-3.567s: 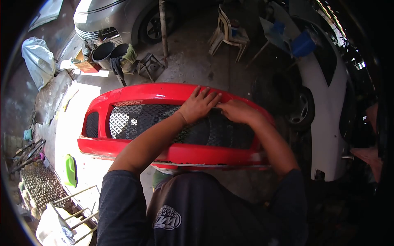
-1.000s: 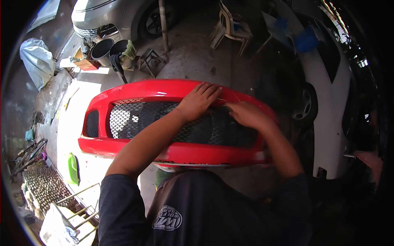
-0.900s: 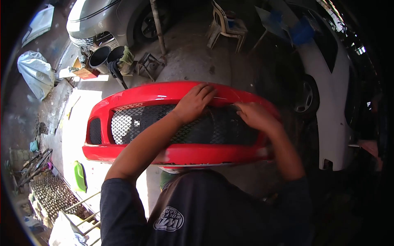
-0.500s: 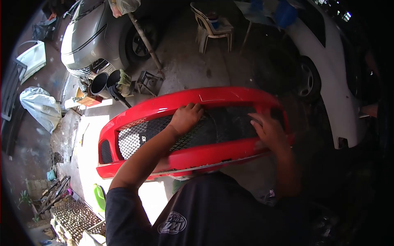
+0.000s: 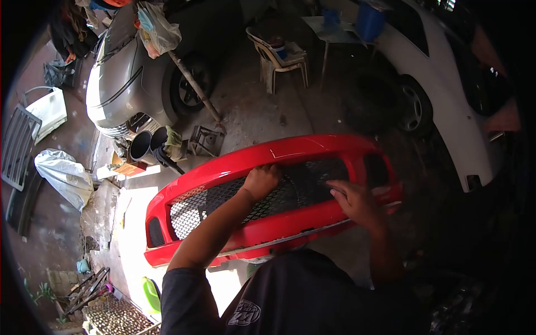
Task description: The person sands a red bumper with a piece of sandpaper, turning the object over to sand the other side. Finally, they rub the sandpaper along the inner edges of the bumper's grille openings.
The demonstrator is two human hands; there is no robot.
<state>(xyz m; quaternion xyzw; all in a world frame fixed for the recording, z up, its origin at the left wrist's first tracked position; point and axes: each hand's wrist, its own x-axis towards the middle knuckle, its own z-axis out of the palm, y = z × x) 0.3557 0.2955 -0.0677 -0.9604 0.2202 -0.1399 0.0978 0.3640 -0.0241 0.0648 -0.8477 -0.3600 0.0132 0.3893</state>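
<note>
A red car bumper [image 5: 290, 226] with black mesh [image 5: 223, 202] across its wide opening lies in front of my body. My left hand [image 5: 263, 181] is closed over the upper edge of that opening, near the middle, its fingertips hidden behind the red rim. My right hand [image 5: 357, 204] is over the right part of the mesh, index finger stretched toward the left and thumb a little below it. Nothing shows between those fingers. Light-coloured scratch-like lines mark the bumper's top face, and its lower edge looks worn.
A silver car [image 5: 114, 95] stands back left, a white car [image 5: 446, 111] at right. Behind the bumper are black buckets [image 5: 140, 146], a metal stand [image 5: 206, 139], a leaning pole [image 5: 195, 86] and a plastic chair [image 5: 279, 67]. A green container [image 5: 151, 293] lies front left.
My right hand has moved left and lower over the mesh, its fingers closer together. My left hand keeps its hold on the rim. The whole view has shifted slightly.
</note>
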